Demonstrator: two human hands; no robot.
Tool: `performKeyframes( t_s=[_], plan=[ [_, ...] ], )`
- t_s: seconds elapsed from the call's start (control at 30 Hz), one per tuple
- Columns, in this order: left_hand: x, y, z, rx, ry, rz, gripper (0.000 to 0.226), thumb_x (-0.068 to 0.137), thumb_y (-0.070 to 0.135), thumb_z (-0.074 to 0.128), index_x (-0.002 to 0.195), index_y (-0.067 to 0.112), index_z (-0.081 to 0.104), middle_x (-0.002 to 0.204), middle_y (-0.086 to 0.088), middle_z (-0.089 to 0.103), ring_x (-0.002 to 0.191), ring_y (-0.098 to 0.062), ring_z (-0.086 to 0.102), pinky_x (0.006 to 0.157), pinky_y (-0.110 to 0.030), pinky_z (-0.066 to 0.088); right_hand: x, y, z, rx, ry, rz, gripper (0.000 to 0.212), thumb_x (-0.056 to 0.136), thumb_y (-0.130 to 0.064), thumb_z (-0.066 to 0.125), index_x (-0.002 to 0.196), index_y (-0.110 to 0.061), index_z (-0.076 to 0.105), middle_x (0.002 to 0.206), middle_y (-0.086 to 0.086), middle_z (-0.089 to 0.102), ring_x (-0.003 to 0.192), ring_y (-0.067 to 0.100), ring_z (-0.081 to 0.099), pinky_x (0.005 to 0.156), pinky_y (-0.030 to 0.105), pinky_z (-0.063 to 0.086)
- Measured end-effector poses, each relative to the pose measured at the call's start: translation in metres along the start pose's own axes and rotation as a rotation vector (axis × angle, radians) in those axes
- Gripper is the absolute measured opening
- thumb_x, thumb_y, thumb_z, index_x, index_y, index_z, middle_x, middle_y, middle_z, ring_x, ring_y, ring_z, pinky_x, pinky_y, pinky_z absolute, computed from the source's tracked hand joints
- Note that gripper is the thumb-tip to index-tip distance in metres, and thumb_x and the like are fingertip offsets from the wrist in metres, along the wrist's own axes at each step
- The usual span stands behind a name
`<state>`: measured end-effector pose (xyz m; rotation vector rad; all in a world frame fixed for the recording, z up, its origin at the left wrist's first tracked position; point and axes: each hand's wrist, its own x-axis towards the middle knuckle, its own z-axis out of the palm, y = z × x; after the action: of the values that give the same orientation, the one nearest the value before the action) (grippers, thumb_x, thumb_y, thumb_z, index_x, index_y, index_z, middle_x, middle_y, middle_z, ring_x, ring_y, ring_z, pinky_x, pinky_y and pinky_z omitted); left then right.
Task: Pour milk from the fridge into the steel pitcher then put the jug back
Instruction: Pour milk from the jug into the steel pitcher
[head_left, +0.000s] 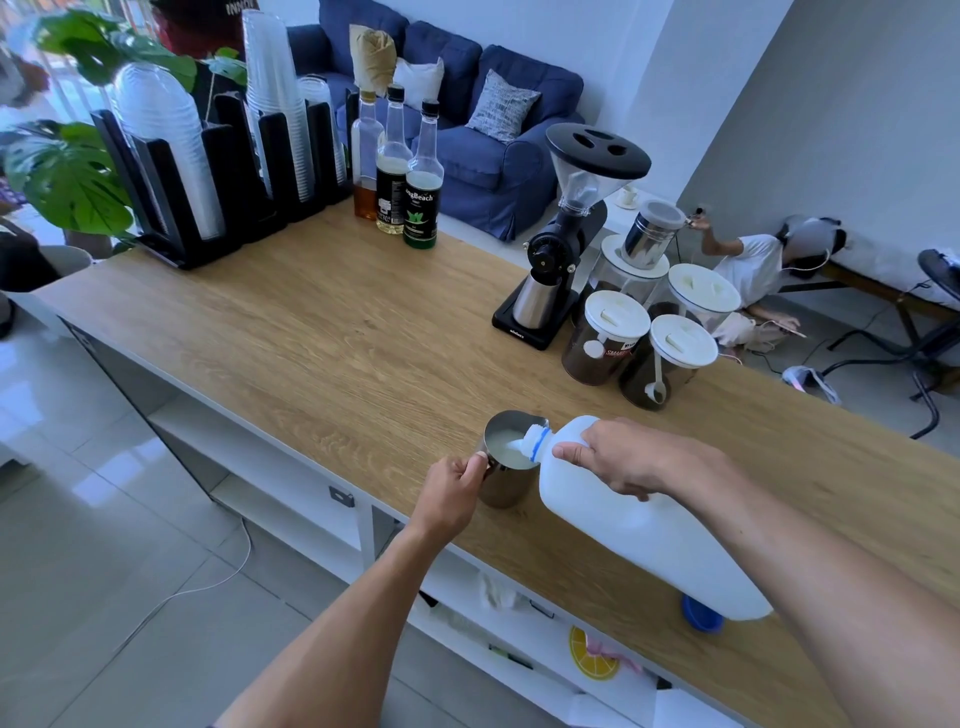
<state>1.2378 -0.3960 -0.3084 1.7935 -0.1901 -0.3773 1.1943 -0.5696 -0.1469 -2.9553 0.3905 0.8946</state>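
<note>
- My right hand (631, 457) is clamped around the handle end of the white milk jug (649, 525), fingers wrapped tight, the jug tipped over with its mouth down toward the left.
- Just past my right fingertips, the jug's open neck (blue ring around it) hangs over the rim of the steel pitcher (511, 457), and milk (506, 447) already lies pale inside the pitcher.
- My left hand (452, 493) is closed on the pitcher's handle, thumb on top, holding the pitcher upright on the wooden counter (322, 332).
- The pitcher sits between my two hands, touching the left one; the jug's body stretches back under my right forearm toward the counter's near edge.
- Behind the heel of the jug, a blue cap (702, 618) lies on the counter, partly hidden.
- Well beyond my right hand stand lidded jars of coffee (605, 338) and a black grinder (566, 234).
</note>
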Motion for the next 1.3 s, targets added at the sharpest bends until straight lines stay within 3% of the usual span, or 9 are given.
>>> performKeyframes(
  t_s=[0.2, 0.3, 0.53, 0.67, 0.83, 1.0, 1.3],
  plan=[
    [-0.0009, 0.0009, -0.0009, -0.016, -0.026, 0.012, 0.048, 0.091, 0.041, 0.042, 0.055, 0.01, 0.039, 0.055, -0.007, 0.03, 0.055, -0.023, 0.023, 0.054, -0.038, 0.019, -0.0027, -0.003, -0.0028, -0.054, -0.037, -0.011, 0.043, 0.099, -0.054, 0.025, 0.066, -0.029, 0.031, 0.091, 0.02, 0.069, 0.064, 0.026, 0.065, 0.061, 0.032, 0.043],
    [-0.0007, 0.0002, -0.0007, -0.014, -0.026, 0.008, 0.048, 0.096, 0.034, 0.043, 0.055, 0.011, 0.039, 0.056, -0.007, 0.03, 0.055, -0.023, 0.023, 0.055, -0.038, 0.02, -0.0022, -0.0023, -0.0023, -0.019, -0.027, -0.004, 0.051, 0.096, -0.06, 0.024, 0.072, -0.019, 0.043, 0.089, 0.019, 0.069, 0.059, 0.024, 0.063, 0.058, 0.032, 0.042],
    [0.0007, -0.0012, 0.0002, -0.026, -0.022, 0.01, 0.047, 0.094, 0.036, 0.042, 0.054, 0.014, 0.033, 0.055, -0.006, 0.029, 0.054, -0.023, 0.021, 0.054, -0.037, 0.017, 0.0016, 0.0008, 0.0008, -0.026, -0.022, -0.008, 0.056, 0.096, -0.06, 0.024, 0.073, -0.015, 0.045, 0.085, 0.019, 0.069, 0.055, 0.024, 0.061, 0.059, 0.032, 0.043],
    [0.0011, -0.0006, 0.0006, -0.036, -0.025, 0.014, 0.045, 0.089, 0.041, 0.041, 0.053, 0.015, 0.033, 0.055, -0.006, 0.031, 0.054, -0.022, 0.022, 0.052, -0.038, 0.017, 0.0047, 0.0043, 0.0022, -0.019, -0.02, -0.005, 0.067, 0.096, -0.062, 0.022, 0.089, -0.004, 0.056, 0.086, 0.021, 0.069, 0.063, 0.029, 0.066, 0.06, 0.033, 0.043],
    [0.0008, -0.001, -0.0002, -0.02, -0.025, 0.017, 0.044, 0.094, 0.035, 0.041, 0.056, 0.013, 0.037, 0.056, -0.006, 0.032, 0.055, -0.022, 0.023, 0.054, -0.038, 0.018, 0.0044, 0.0027, 0.0012, -0.033, -0.018, -0.02, 0.056, 0.097, -0.06, 0.023, 0.075, -0.014, 0.048, 0.083, 0.02, 0.068, 0.061, 0.028, 0.065, 0.061, 0.033, 0.044],
    [0.0009, -0.0006, 0.0008, -0.006, -0.013, 0.017, 0.046, 0.099, 0.027, 0.042, 0.056, 0.014, 0.035, 0.055, -0.006, 0.03, 0.055, -0.022, 0.022, 0.054, -0.036, 0.017, 0.0033, 0.0027, 0.0022, -0.025, -0.017, 0.001, 0.059, 0.095, -0.063, 0.023, 0.077, -0.012, 0.048, 0.076, 0.017, 0.068, 0.055, 0.023, 0.061, 0.057, 0.031, 0.042],
    [0.0007, -0.0023, 0.0007, -0.027, -0.017, 0.002, 0.055, 0.09, 0.042, 0.042, 0.054, 0.0, 0.038, 0.057, -0.007, 0.032, 0.054, -0.022, 0.024, 0.053, -0.035, 0.018, 0.0018, 0.0011, 0.0012, -0.017, -0.01, -0.009, 0.051, 0.096, -0.061, 0.023, 0.068, -0.02, 0.035, 0.061, 0.009, 0.055, 0.049, 0.021, 0.058, 0.059, 0.032, 0.041]
  ],
)
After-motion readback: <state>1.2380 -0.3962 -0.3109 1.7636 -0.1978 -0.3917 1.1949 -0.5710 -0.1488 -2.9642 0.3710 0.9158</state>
